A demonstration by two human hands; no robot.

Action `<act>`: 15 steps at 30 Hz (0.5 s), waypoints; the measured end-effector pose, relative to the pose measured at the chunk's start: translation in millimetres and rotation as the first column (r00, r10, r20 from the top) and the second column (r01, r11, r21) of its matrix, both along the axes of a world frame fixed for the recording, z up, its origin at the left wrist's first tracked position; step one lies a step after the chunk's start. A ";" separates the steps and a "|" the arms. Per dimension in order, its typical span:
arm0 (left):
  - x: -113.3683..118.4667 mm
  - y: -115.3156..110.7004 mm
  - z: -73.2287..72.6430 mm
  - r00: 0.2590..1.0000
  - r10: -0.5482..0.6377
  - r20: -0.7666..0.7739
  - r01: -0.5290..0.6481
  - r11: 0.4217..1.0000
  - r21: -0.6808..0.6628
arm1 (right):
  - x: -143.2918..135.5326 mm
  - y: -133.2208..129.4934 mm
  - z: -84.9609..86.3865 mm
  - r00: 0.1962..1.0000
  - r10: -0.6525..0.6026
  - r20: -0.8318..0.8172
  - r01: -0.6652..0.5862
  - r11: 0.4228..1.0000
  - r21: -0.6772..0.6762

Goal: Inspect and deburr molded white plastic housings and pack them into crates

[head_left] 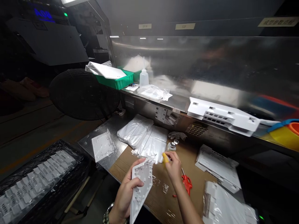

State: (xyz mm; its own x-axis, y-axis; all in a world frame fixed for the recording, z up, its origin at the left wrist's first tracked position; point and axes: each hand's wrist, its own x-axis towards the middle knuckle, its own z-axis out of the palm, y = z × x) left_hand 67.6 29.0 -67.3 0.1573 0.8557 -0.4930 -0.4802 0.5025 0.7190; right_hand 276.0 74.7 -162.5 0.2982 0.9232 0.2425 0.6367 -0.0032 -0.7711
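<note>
My left hand (127, 191) grips a white plastic panel (143, 183) by its left edge, the thumb on its ribbed inner face. The panel is tilted upright above the table's front edge. To its right, my right hand (173, 165) is closed on a small yellow tool (165, 158), apart from the panel. Beyond that hand stands a small jar (171, 147) with a metal top. A red-handled tool (187, 183) lies on the brown cardboard (168, 202), partly behind my right forearm.
Plastic bags (149, 140) are stacked behind my hands. White parts (219, 166) lie at right, and a bagged panel (102, 146) at left. A shelf (175, 107) holds a green bin (119, 82), a bottle (144, 77) and a white housing (221, 116). A crate of parts (39, 177) stands lower left.
</note>
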 end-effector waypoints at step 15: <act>-67.4 13.3 -14.7 0.817 -0.064 0.573 0.056 0.998 0.031 | 90.4 -97.2 -121.9 0.927 -0.334 0.170 0.375 0.812 -0.448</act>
State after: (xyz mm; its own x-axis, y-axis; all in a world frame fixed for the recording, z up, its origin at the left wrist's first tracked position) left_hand 0.2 42.2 -82.0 0.4596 0.8404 -0.2873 -0.7763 0.5372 0.3297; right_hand 366.3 -22.5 -284.4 0.6251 0.7661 -0.1498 0.5804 -0.5845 -0.5671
